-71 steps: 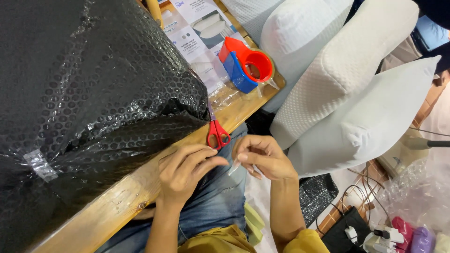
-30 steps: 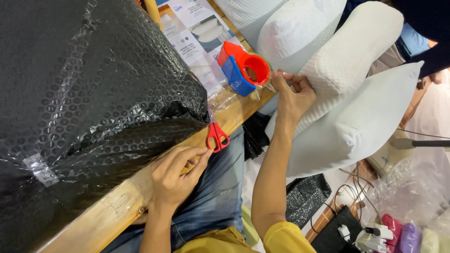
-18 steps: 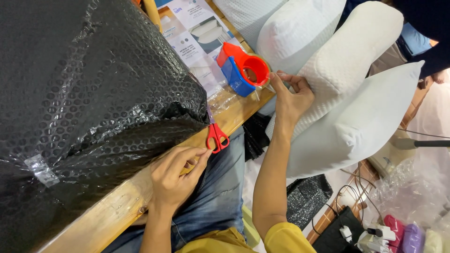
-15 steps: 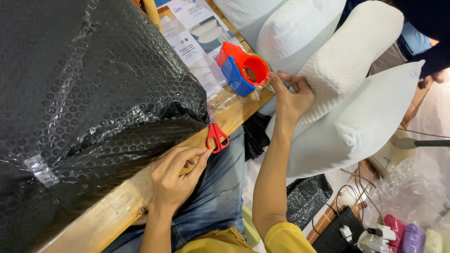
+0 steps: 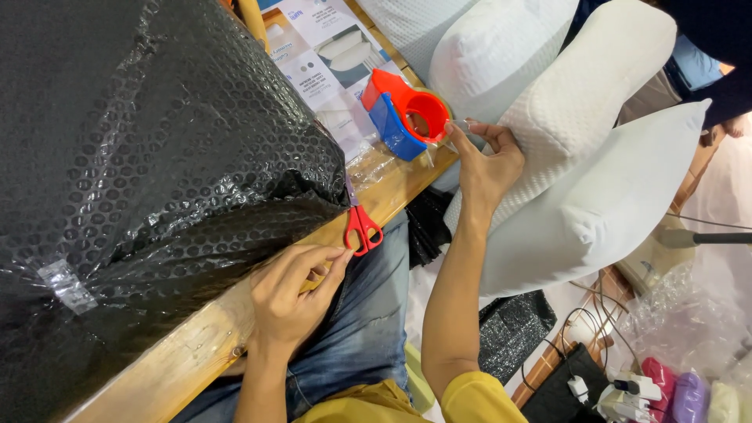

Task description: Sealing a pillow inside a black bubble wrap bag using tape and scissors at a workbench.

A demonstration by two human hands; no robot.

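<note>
- Now your right hand [image 5: 484, 160] pinches the clear tape end at the red-and-blue plastic tape dispenser [image 5: 405, 113], which sits near the wooden table [image 5: 205, 333] edge.
- Your left hand [image 5: 291, 294] rests loosely curled on that edge, fingertips beside the red-handled scissors [image 5: 362, 223].
- Your hands are well apart.

- Black bubble-wrapped bundle [image 5: 149, 157]: cut off at top & left edges, contents hidden by wrap.
- Scissors [image 5: 362, 223]: blades tucked under bundle, only red handles show.
- Printed sheets [image 5: 321, 55] right of bundle: partly under it, text too small.
- Right hand [image 5: 486, 160] right of bundle: clear tape at fingertips barely visible.
</note>
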